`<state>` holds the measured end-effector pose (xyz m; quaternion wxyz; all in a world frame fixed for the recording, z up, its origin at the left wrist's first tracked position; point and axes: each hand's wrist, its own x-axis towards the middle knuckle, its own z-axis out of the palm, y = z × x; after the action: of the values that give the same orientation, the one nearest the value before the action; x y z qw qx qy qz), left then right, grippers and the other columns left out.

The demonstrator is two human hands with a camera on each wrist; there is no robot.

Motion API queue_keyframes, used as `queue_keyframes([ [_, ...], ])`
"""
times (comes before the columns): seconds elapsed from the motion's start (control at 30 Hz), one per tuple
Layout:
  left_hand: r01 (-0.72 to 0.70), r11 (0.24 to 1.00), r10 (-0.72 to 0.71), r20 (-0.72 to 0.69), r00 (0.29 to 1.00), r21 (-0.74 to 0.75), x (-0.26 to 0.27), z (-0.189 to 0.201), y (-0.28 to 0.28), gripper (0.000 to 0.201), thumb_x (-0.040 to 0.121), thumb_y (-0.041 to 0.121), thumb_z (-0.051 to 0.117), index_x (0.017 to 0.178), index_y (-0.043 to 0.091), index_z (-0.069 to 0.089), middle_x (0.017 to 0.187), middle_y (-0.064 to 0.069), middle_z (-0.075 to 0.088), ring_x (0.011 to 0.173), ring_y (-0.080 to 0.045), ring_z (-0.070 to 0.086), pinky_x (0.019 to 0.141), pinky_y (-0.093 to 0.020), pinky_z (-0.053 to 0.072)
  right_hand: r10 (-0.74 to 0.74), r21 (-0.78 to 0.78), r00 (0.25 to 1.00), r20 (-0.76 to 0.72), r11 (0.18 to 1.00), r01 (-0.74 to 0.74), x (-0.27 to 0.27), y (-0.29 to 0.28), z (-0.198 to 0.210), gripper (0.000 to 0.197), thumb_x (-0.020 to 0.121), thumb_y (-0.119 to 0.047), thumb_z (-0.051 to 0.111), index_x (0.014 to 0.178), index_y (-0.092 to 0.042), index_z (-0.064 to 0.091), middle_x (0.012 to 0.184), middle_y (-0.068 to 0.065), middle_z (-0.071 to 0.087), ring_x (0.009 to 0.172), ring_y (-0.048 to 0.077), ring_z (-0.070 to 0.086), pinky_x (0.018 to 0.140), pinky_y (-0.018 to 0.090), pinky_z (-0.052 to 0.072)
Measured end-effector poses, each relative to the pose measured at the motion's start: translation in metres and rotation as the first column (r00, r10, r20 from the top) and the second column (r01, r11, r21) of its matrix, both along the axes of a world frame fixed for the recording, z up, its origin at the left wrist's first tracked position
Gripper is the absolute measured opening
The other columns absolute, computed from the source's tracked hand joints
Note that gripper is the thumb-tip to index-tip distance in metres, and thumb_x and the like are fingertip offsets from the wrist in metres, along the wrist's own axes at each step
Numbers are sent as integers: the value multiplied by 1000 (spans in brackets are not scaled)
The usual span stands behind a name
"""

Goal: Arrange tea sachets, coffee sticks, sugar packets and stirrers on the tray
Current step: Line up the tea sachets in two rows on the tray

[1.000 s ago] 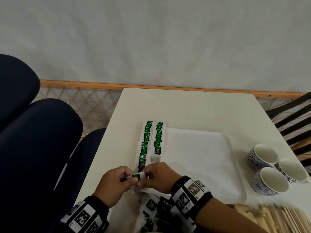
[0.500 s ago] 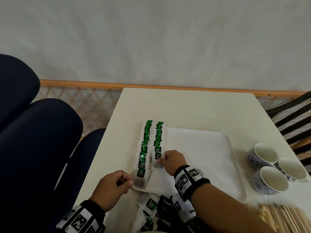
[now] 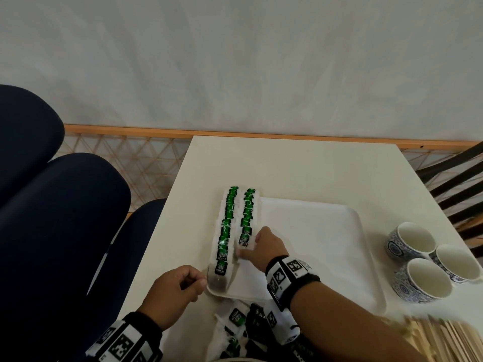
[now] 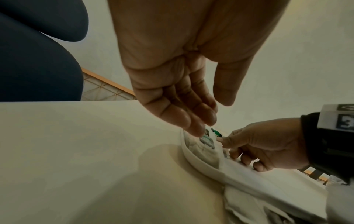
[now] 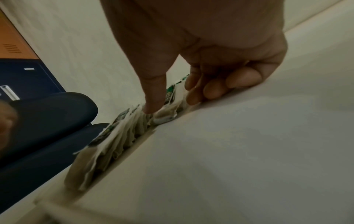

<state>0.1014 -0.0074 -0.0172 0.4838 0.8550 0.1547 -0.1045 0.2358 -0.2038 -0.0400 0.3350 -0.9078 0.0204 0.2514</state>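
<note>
A white tray (image 3: 313,244) lies on the table, and two rows of green tea sachets stand along its left side: a left row (image 3: 226,231) and a right row (image 3: 248,207). My right hand (image 3: 248,245) pinches the nearest tea sachet (image 3: 245,239) of the right row between thumb and fingers. In the right wrist view the thumb presses on that sachet (image 5: 164,115) while the other fingers curl on the tray (image 5: 229,151). My left hand (image 3: 193,279) hovers by the tray's front-left corner, fingers relaxed (image 4: 201,128) and holding nothing.
A heap of loose sachets (image 3: 237,317) lies at the table's front edge under my right forearm. Wooden stirrers (image 3: 439,338) lie at the front right, and three blue-patterned cups (image 3: 423,280) stand right of the tray. Dark blue chairs (image 3: 65,218) stand at the left.
A second ago both hands held one sachet at the tray's front-left corner. My right hand then moved forward to the near end of the right row. The left hand stayed by the corner.
</note>
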Motion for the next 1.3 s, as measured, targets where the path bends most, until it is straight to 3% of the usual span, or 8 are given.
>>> queue_keyframes([
  [0.27, 41, 998, -40, -19, 999, 51, -1, -3, -1, 8, 86, 19, 68, 78, 20, 68, 72, -2, 70, 62, -7, 63, 61, -20, 48, 72, -62, 995, 66, 996, -68, -2, 2, 1, 63, 70, -45, 81, 108, -18, 37, 102, 0, 58, 91, 21, 59, 83, 41, 53],
  [0.47, 212, 939, -196, -86, 977, 270, -6, -6, -6, 8, 83, 34, 69, 81, 33, 62, 79, 9, 66, 75, -1, 59, 64, -10, 42, 68, -34, 994, 89, 997, -65, -5, 0, 5, 61, 73, -44, 80, 108, -19, 37, 94, -3, 54, 86, 20, 58, 77, 37, 53],
  [0.6, 366, 870, -330, -161, 930, 329, -8, -4, -15, 15, 81, 40, 68, 79, 40, 54, 87, 13, 60, 77, -1, 57, 71, -15, 46, 197, -82, 952, 233, 980, -182, -17, -1, 17, 36, 82, -39, 71, 96, -22, 43, 86, -5, 53, 81, 18, 54, 66, 26, 42],
  [0.7, 434, 819, -389, -193, 901, 376, -10, -6, -22, 16, 82, 39, 65, 79, 42, 50, 87, 16, 54, 77, 0, 52, 73, -17, 45, 500, -99, 838, 218, 866, -490, -34, -4, 32, 15, 85, -33, 69, 83, -24, 58, 84, -7, 61, 78, 10, 55, 69, 20, 41],
  [0.83, 405, 803, -341, -221, 914, 437, -9, -12, -33, 20, 80, 48, 61, 91, 37, 50, 94, 13, 56, 86, -6, 55, 74, -22, 45, 758, -229, 640, 125, 650, -725, -55, -6, 42, 12, 85, -23, 66, 94, -20, 74, 95, -3, 71, 90, 15, 63, 79, 27, 51],
  [1.1, 500, 688, -434, -254, 864, 526, -7, -14, -45, 40, 71, 43, 70, 106, 33, 53, 111, 11, 53, 100, -15, 57, 82, -27, 45, 952, -554, 305, 16, 263, -790, -79, -1, 25, 39, 83, -44, 67, 113, -18, 64, 104, 5, 63, 100, 27, 54, 80, 38, 40],
  [1.2, 537, 631, -476, -267, 838, 560, -8, -14, -43, 46, 72, 43, 68, 114, 34, 53, 118, 9, 51, 105, -17, 56, 86, -30, 45, 967, -608, 251, 37, 221, -762, -84, 2, 22, 33, 87, -39, 64, 111, -16, 63, 105, 6, 62, 100, 26, 54, 79, 38, 36],
  [1.3, 489, 625, -467, -210, 859, 608, -11, -16, -41, 30, 82, 39, 58, 112, 35, 56, 116, 8, 55, 104, -18, 57, 82, -28, 43, 971, -632, 232, 58, 215, -744, -86, 6, 22, 23, 92, -35, 59, 107, -18, 65, 99, 4, 66, 97, 25, 59, 76, 36, 32],
])
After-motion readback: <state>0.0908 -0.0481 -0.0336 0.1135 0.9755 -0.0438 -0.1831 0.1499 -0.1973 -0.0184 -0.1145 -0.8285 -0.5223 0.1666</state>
